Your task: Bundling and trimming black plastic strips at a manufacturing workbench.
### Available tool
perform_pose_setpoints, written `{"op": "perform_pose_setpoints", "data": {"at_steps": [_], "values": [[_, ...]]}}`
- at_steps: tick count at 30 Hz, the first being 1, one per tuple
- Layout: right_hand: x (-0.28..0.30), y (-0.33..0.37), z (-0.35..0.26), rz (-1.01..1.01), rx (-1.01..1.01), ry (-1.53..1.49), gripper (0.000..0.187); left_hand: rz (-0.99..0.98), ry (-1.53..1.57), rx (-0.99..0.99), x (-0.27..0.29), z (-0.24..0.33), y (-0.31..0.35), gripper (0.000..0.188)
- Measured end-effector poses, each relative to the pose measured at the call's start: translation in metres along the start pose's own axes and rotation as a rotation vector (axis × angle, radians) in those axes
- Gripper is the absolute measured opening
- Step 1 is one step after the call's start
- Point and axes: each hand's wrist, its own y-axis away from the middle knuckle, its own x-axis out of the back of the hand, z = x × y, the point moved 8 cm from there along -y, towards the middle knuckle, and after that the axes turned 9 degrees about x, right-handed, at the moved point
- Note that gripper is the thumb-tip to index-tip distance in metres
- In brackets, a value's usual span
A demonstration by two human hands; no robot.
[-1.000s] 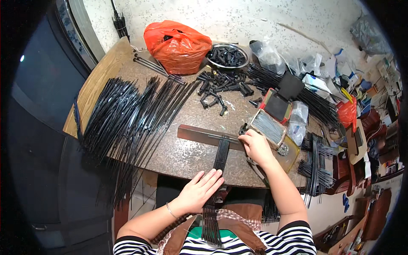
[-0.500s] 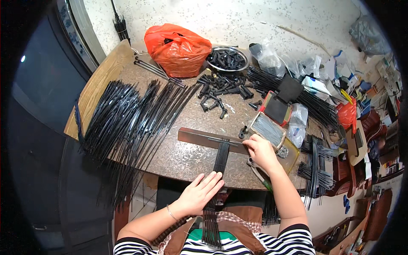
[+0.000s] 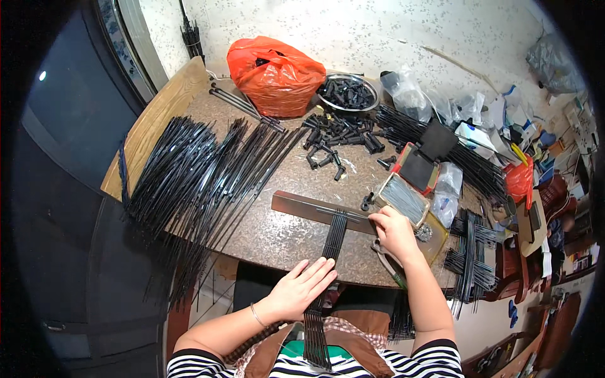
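Observation:
A row of thin black umbrella ribs [image 3: 336, 238] lies side by side, running from a dark flat bar [image 3: 292, 203] on the table back toward my body. Fingers stretched out, my left hand [image 3: 304, 283] presses flat on top of the ribs and hides part of them. My right hand [image 3: 394, 233] is closed at the bar's right end, thumb and finger pinching a thin metal wire [image 3: 358, 217]. The wire passes across the far ends of the ribs, along the bar. Pliers [image 3: 386, 259] rest just below my right hand.
An open box of thin wires [image 3: 403, 198] stands beyond my right hand. Loose black ribs [image 3: 183, 170] cover the table's left side. Black plastic fittings [image 3: 340, 135] lie near a metal bowl [image 3: 348, 94] and an orange bag [image 3: 275, 75]. Tied rib bundles [image 3: 469, 252] sit at right.
The whole view has shifted slightly, so the table appears a little lower and farther right. Both hands keep nearly the same place on the ribs and wire.

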Motion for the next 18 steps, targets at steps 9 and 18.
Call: {"op": "perform_pose_setpoints", "data": {"at_steps": [9, 18], "values": [[-0.0004, 0.0001, -0.0018, 0.0, 0.027, 0.052, 0.016, 0.016, 0.032, 0.022, 0.0052, -0.0009, -0.0012, 0.08], [-0.0027, -0.0023, -0.0029, 0.004, 0.047, 0.021, 0.015, -0.004, 0.067, 0.035, 0.005, -0.0013, -0.0013, 0.074]]}}
